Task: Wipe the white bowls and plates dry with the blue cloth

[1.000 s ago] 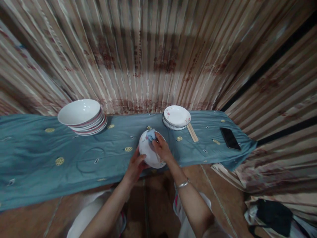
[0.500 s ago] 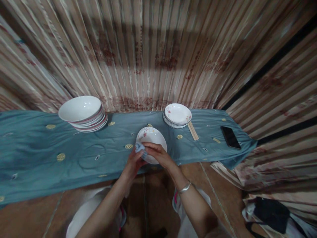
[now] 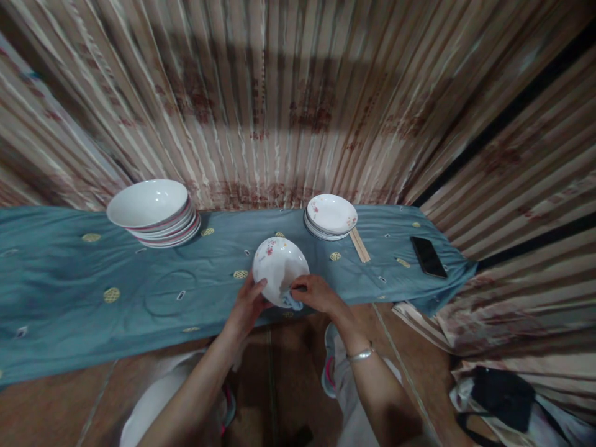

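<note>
A white plate with a red flower print [image 3: 279, 264] is tilted toward me near the front edge of the table. My left hand [image 3: 250, 302] grips its left rim, thumb on the inner face and fingers underneath. In my right hand [image 3: 316, 293] is a small light-blue cloth [image 3: 291, 301], pinched in the fingers and pressed against the plate's lower right rim. Part of the cloth is hidden by the fingers.
A stack of large white bowls and plates [image 3: 149, 205] stands on the left of the blue tablecloth [image 3: 153, 273]. Right of the middle are stacked floral plates [image 3: 331, 214], wooden chopsticks [image 3: 360, 245] and a black phone [image 3: 428, 256]. A pleated curtain [image 3: 261, 112] hangs behind.
My right hand has moved with the cloth from the plate's left side to its lower right rim. My left hand has stayed at the left rim, its thumb now on the inner face.
</note>
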{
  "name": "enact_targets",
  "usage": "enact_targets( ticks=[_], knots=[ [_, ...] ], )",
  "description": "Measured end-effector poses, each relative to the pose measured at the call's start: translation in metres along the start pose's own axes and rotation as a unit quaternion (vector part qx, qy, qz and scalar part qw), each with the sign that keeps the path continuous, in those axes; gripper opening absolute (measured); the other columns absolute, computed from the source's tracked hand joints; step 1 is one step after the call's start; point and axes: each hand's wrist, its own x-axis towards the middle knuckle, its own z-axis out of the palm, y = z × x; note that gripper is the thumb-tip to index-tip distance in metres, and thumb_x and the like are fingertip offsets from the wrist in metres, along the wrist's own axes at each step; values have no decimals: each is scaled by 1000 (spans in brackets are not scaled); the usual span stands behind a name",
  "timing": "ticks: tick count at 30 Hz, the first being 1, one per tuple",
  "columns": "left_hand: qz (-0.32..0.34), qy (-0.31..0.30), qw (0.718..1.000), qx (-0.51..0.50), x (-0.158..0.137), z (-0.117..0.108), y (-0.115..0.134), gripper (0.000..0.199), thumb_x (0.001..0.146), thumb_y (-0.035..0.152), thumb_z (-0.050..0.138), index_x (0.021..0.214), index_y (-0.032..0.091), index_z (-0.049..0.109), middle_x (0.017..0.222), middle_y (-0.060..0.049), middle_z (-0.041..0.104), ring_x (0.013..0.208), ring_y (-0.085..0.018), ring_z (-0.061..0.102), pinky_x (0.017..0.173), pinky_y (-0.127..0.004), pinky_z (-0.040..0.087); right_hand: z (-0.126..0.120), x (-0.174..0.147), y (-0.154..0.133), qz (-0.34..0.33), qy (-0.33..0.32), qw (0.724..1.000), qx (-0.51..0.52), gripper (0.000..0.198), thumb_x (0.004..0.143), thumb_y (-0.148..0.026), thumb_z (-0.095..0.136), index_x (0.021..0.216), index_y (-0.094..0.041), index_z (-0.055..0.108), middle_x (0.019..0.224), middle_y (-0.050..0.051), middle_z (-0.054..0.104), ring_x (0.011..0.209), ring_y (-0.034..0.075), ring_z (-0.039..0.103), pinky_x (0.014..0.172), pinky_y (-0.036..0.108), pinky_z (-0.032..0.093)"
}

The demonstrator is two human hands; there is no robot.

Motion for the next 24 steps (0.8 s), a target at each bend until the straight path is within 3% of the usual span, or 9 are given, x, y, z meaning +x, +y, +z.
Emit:
enact_targets(
  ticks=[5, 11, 17, 24],
  knots=[
    [9, 7, 1000, 14, 0, 0, -1, 73, 66, 32, 76, 134, 26, 50, 129, -11, 59, 93, -25, 66, 62, -30, 57, 1, 7, 9, 24, 116, 976, -181, 16, 84, -18, 54, 86, -16, 70, 92, 8, 72, 87, 19, 66, 80, 27, 46],
    [10, 9, 1000, 8, 0, 1, -1, 72, 66, 31, 76, 133, 26, 50, 138, -11, 53, 100, -28, 64, 66, -33, 59, 19, 34, 21, -49, 225, 960, -162, 25, 87, -14, 47, 105, -16, 64, 113, 12, 66, 110, 21, 59, 100, 35, 42],
    [10, -1, 1000, -1, -1, 1, -1, 70, 69, 30, 75, 134, 27, 50, 136, -9, 55, 101, -27, 63, 69, -34, 59, 27, 47, 15, -114, 217, 965, -94, 38, 88, -18, 43, 122, -15, 58, 135, 14, 53, 127, 23, 48, 108, 41, 36],
    [5, 7, 1000, -24, -2, 1, -1, 70, 67, 28, 77, 132, 26, 52, 122, -7, 63, 100, -25, 64, 72, -34, 58, 40, 35, -10, -198, 171, 965, -11, 36, 89, -18, 47, 122, -22, 60, 139, 8, 51, 128, 22, 45, 109, 43, 34]
  ],
)
